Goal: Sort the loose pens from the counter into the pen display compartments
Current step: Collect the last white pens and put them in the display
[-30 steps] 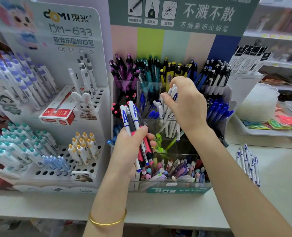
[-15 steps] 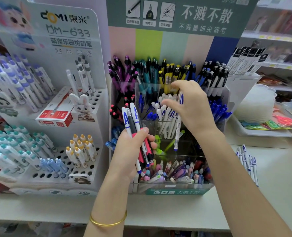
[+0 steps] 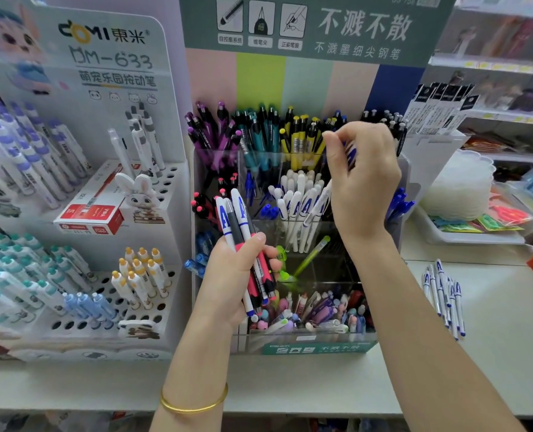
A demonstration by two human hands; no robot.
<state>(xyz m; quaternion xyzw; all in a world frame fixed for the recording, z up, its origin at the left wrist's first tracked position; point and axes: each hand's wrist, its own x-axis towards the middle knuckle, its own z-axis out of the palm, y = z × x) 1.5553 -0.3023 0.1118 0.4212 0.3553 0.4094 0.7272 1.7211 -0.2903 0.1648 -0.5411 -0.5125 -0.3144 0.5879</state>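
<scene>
1. Head view: the left hand is raised in front of the clear pen display, its fingers and thumb wrapped round a bundle of pens made up of white pens with a blue "A", a dark grey one and pink ones, caps upward.
2. The right hand is curled above the middle row and pinches a white-and-blue pen. The pen hangs tilted, with its lower end among the white pens in the middle compartment.
3. A green pen leans in the compartment just below.
4. More loose pens, white with blue tips, lie together on the surface to the right of the display, apart from both hands.
5. A gold bangle circles the left wrist.
6. A white holed stand of pens sits to the left of the display.
</scene>
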